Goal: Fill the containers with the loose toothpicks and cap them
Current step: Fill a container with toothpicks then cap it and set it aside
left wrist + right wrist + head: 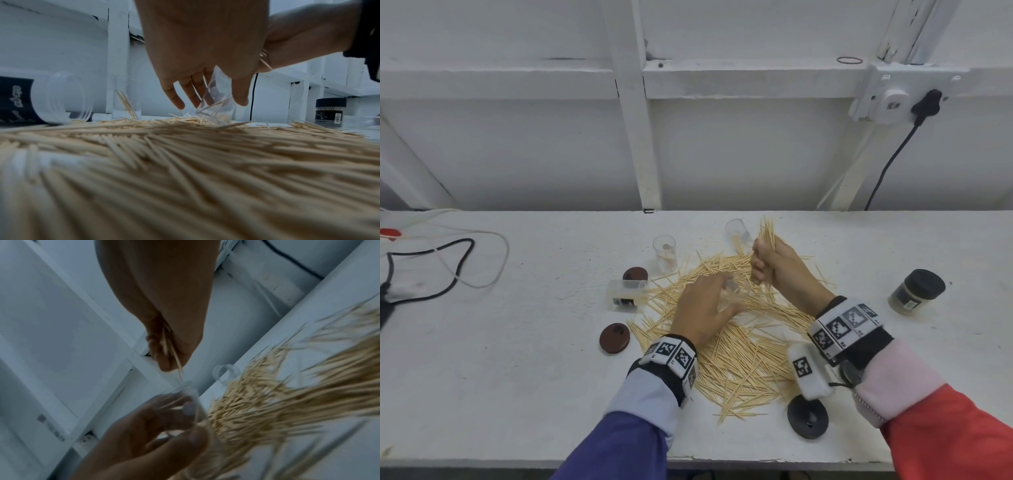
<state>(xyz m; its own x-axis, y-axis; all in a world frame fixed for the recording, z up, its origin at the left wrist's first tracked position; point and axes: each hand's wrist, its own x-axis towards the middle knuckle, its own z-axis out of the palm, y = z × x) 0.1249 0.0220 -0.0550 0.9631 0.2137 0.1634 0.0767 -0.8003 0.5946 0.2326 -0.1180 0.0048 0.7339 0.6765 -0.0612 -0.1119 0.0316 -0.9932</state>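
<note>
Nearest, the loose toothpicks (743,346) lie heaped on the white table (524,377). Amid them the left hand (702,308) curls its fingers round a tilted clear container (216,107) resting on the pile. Just beyond, the right hand (774,265) is fisted round an upright bundle of toothpicks (767,233); farther back an open container (665,253) stands upright.

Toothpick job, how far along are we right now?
Early on. Done: one capped jar at the right looks filled. In hand: the left hand grips a tilted clear container on the pile, holding only a few picks, while the right hand grips a bundle of toothpicks beside it. Left: most of the loose toothpicks, three more open containers, and three lids lying loose.
</note>
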